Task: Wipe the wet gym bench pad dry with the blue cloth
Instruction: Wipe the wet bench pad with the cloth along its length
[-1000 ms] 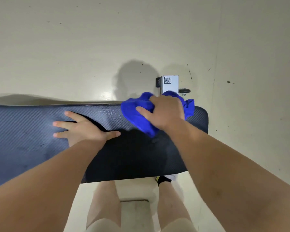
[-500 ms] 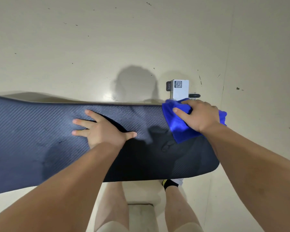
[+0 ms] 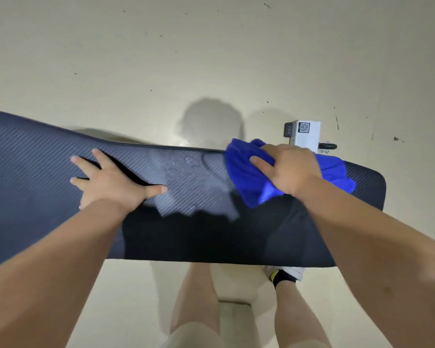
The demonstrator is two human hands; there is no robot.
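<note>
The pale floor (image 3: pixel 211 59) lies beneath the dark bench pad (image 3: pixel 35 187). A glistening wet patch (image 3: pixel 186 177) sits mid-pad. The bunched blue cloth (image 3: pixel 246 177) lies by the pad's far edge, near its right end, with the right hand (image 3: pixel 291 169) clenched round it. The left hand (image 3: pixel 111 182) presses flat farther along the pad, fingers spread.

Open bench pad (image 3: pixel 199 187) between cloth (image 3: pixel 246 177) and left hand (image 3: pixel 111 182), white post (image 3: pixel 308 138) behind far edge

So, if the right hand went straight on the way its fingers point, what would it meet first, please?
The right hand, gripping the blue cloth, points along the bench pad. It would cross the wet patch first, then probably reach the left hand lying flat there.
</note>
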